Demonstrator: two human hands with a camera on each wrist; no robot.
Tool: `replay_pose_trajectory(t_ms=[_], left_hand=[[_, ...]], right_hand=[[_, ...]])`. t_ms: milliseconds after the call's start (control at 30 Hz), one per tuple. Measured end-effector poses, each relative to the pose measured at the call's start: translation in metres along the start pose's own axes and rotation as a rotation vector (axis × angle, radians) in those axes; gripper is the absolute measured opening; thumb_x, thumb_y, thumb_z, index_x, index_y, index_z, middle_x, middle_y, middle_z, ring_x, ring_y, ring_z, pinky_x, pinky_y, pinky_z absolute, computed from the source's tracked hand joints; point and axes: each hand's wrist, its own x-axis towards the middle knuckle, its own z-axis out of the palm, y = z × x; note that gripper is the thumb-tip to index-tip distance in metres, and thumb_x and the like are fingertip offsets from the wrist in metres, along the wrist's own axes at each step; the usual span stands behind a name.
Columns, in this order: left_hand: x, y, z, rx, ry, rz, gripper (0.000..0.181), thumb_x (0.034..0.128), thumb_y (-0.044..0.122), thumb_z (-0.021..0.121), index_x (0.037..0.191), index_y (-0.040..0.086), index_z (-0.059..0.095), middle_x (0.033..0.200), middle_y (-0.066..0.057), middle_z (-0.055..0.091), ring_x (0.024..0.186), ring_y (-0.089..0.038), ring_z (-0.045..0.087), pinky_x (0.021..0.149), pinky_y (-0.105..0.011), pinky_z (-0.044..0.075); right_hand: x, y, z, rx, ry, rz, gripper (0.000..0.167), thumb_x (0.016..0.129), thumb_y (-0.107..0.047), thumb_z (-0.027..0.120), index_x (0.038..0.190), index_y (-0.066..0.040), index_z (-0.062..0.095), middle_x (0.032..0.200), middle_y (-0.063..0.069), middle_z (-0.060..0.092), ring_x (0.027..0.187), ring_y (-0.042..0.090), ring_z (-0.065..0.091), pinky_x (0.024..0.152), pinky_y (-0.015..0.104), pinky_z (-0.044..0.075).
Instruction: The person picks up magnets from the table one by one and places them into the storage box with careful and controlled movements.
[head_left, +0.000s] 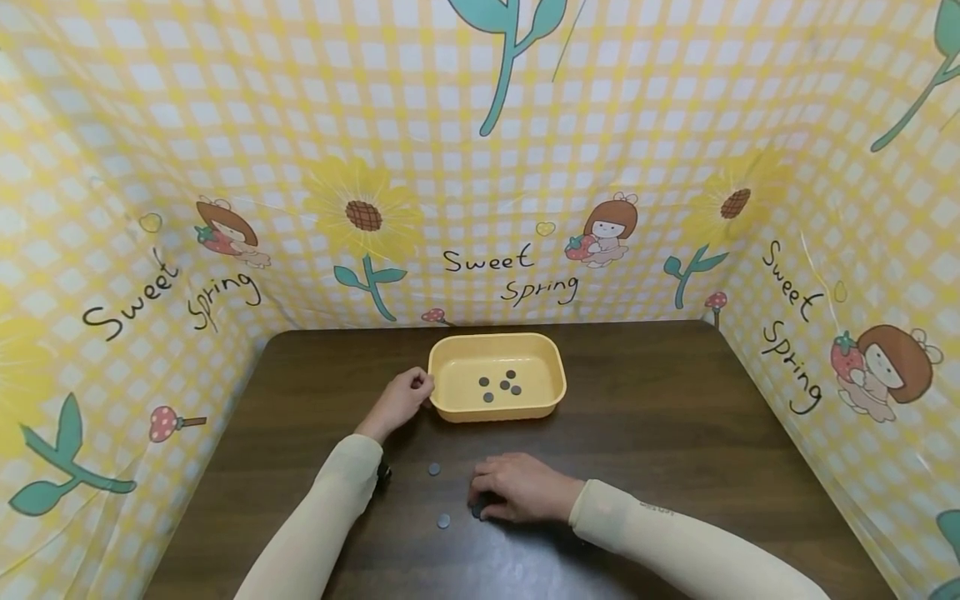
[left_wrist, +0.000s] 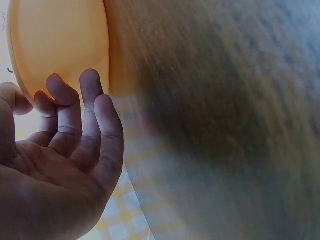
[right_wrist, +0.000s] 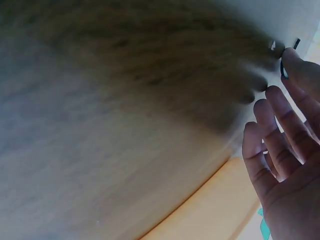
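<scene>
A pale yellow rectangular basin [head_left: 450,410] stands on the table, with several dark round coin-like discs [head_left: 488,397] lying on its bottom. My left hand [head_left: 397,404] pinches the basin's left rim; in the left wrist view the thumb is outside and fingertips [left_wrist: 45,102] lap over the edge. In front of the basin, my right hand [head_left: 523,487] is low over the table, thumb and fingers closing round a dark disc [head_left: 477,507]. To its left, two greyish discs, a farther one [head_left: 434,469] and a nearer one [head_left: 443,521], lie flat on the wood.
The dark brown wooden table [head_left: 660,433] has yellow-and-white checked cloth [head_left: 420,125] hanging behind it and on both sides. A small black object [head_left: 384,472] shows at the left cuff.
</scene>
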Motion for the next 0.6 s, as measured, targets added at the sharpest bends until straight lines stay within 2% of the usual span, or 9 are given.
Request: replay_pose_trajectory(t_ms=[600], left_hand=[[0.001,0.0012,-0.0008,0.002,0.002,-0.014,0.024,0.1122,0.025,0.053,0.1,0.006,0.062,0.101,-0.011,0.071,0.09,-0.022,0.07,0.078,-0.031,0.05]], right_hand=[[-0.0073,0.0107,-0.0079,0.073,-0.017,0.036,0.006,0.1,-0.027,0.078,0.103,-0.026,0.073,0.106,-0.016,0.065,0.097,-0.001,0.059,0.087,0.017,0.05]])
